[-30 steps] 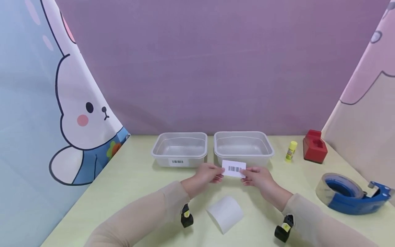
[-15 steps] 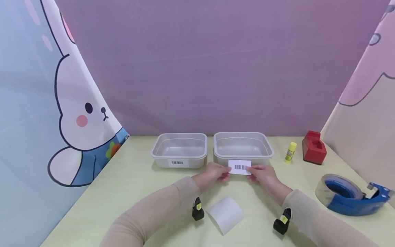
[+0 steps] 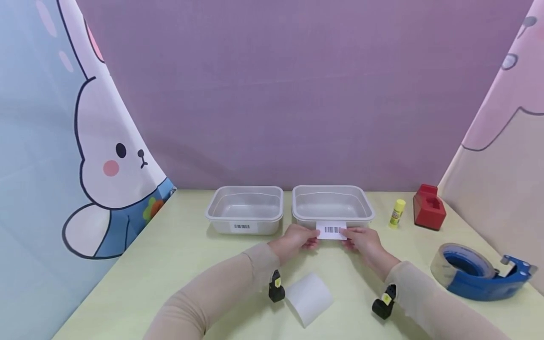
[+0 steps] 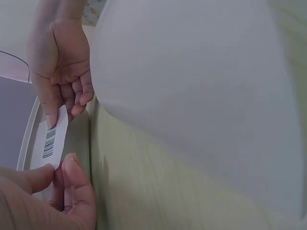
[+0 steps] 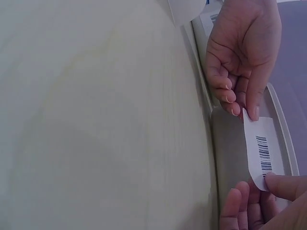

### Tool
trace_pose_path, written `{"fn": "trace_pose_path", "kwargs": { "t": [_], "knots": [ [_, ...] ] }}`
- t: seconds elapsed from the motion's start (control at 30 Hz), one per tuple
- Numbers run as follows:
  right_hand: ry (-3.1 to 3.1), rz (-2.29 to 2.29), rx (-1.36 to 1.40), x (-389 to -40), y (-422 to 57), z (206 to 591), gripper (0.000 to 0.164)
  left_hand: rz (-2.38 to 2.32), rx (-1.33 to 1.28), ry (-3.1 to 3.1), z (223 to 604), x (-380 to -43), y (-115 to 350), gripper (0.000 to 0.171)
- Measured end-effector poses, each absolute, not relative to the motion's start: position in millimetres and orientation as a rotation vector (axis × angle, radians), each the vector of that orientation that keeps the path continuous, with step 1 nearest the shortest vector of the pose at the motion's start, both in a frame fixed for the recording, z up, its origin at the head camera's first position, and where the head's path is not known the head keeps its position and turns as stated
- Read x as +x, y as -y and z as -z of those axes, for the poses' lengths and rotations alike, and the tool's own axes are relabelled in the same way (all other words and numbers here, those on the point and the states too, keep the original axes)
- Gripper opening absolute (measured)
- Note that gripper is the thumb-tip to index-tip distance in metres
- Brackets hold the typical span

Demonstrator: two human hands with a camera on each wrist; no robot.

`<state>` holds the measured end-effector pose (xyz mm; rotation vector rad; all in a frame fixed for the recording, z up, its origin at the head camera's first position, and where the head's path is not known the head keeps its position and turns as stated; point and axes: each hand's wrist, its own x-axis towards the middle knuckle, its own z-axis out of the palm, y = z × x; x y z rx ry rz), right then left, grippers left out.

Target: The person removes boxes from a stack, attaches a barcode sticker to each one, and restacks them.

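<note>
A white barcode label is stretched between both hands at the front wall of the right-hand plastic tub. My left hand pinches its left edge between thumb and fingers. At the other edge, my right hand pinches it the same way, the thumb beside the black bars. In the right wrist view the label bows slightly and overlaps the tub's wall just under the rim. The left-hand tub bears a similar barcode label on its front.
A curled white sheet lies on the pale table between the forearms. To the right stand a yellow glue stick, a red holder and a blue tape dispenser with clear tape. A purple backdrop rises behind.
Both hands have carried the label a little to the right and up against the right tub's front. The view has tipped slightly, shifting the surroundings.
</note>
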<state>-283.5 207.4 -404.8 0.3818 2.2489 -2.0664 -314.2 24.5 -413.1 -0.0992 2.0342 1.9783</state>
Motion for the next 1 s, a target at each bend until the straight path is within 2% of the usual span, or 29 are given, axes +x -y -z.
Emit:
{"fn": "trace_pose_path", "kwargs": {
  "t": [0.27, 0.6, 0.83, 1.0],
  "knots": [
    [-2.24, 2.102, 0.392, -288.2, -206.4, 407.9, 0.027, -2.0, -0.126, -1.999, 415.0, -315.4, -26.5, 0.017],
    [-2.239, 2.104, 0.396, -288.3, -204.2, 406.3, 0.03, -2.019, -0.178, -2.004, 415.9, -317.5, -28.6, 0.018],
    [-2.235, 2.113, 0.409, -289.9, -204.2, 408.5, 0.032, -1.939, -0.157, -2.048, 414.0, -314.9, -27.9, 0.02],
    [-2.239, 2.112, 0.414, -290.7, -204.1, 409.6, 0.033, -1.981, -0.045, -1.959, 411.5, -316.7, -28.5, 0.016]
  ]
}}
